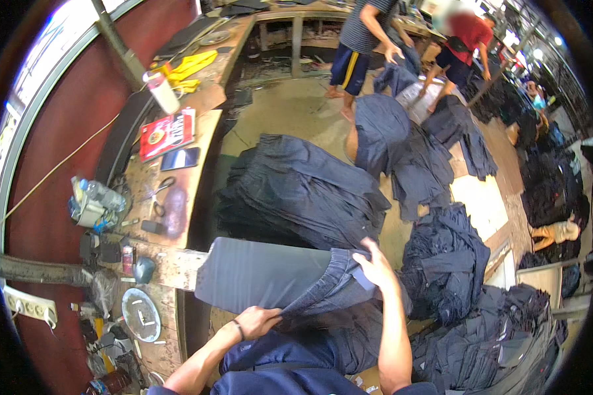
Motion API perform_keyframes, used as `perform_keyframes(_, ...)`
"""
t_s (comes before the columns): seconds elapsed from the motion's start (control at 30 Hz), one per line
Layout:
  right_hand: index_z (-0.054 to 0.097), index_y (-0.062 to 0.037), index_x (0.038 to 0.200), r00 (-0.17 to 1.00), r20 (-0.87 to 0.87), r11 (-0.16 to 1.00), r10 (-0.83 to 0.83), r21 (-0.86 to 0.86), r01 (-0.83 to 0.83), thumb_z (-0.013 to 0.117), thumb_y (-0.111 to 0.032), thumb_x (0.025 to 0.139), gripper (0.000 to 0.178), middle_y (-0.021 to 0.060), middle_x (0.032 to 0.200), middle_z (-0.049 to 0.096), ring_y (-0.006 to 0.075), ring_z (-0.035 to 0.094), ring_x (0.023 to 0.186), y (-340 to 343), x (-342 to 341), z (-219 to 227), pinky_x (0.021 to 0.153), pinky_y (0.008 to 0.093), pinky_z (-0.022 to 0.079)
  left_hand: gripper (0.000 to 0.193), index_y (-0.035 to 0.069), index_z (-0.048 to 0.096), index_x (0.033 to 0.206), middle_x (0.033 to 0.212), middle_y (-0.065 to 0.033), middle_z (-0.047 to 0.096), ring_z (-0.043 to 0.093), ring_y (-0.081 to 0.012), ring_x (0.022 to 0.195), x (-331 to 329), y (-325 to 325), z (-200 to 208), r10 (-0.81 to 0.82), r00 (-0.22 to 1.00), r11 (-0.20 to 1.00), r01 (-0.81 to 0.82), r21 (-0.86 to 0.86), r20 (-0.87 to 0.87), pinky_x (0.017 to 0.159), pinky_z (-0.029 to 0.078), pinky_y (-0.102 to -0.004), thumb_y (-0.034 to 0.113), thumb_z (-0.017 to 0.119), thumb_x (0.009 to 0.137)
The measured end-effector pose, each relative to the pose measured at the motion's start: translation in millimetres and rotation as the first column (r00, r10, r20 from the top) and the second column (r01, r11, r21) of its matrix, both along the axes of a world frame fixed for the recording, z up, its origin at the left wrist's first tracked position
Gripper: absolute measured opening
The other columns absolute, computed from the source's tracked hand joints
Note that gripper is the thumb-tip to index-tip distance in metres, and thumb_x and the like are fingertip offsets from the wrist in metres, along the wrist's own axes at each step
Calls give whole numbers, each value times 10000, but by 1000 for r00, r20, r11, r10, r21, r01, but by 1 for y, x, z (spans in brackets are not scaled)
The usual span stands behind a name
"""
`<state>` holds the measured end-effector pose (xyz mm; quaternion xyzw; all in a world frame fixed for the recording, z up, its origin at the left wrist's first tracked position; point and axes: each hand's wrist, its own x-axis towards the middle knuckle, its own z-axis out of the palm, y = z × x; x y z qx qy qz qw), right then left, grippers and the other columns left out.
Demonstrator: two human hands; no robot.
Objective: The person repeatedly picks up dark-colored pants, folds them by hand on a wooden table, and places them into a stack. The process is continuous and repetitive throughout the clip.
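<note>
A smooth grey board [263, 270] with rounded corners juts out to the right from the workbench. A dark denim garment [326, 283] with a gathered elastic waistband sits around the board's right part. Gripping the near edge of the waistband is my left hand [262, 322], fingers closed, a dark band at its wrist. At the far right side of the garment, my right hand [379, 266] holds the cloth near a small grey-blue patch, its thumb and fingers partly stretched. The rest of the garment hangs toward my lap, partly hidden by my arms.
Beyond the board lies a heap of dark garments [296, 184]; more piles [445, 263] stand at the right. The left bench carries scissors [158, 194], a phone [180, 158], a white bottle [161, 92] and a round dish [143, 315]. Two people [369, 39] stand at the back.
</note>
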<state>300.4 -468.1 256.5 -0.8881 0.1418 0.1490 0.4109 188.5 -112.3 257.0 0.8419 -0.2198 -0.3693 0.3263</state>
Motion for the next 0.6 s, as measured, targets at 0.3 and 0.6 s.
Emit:
perform_keyframes(0.3,775,-30,1151,945,123,945,302,92,-314,746,-434,912,471,258,877,764,422,769,885,287,51,-10,806,506,591,321,12,744,1186,1043,-243,773,762,-388,1007,-9,201,23,295,955,908,-269,322,-33,901,590,-469,267,615,1038)
perform_keyframes(0.6,707,-54,1304,967,255,980,18,186,-68,742,-280,1001,379,144,928,805,191,769,848,221,-41,47,781,370,583,147,76,529,1157,779,-189,669,637,-229,568,89,146,-92,196,436,487,-821,-298,-879,521,536,-341,201,456,1132)
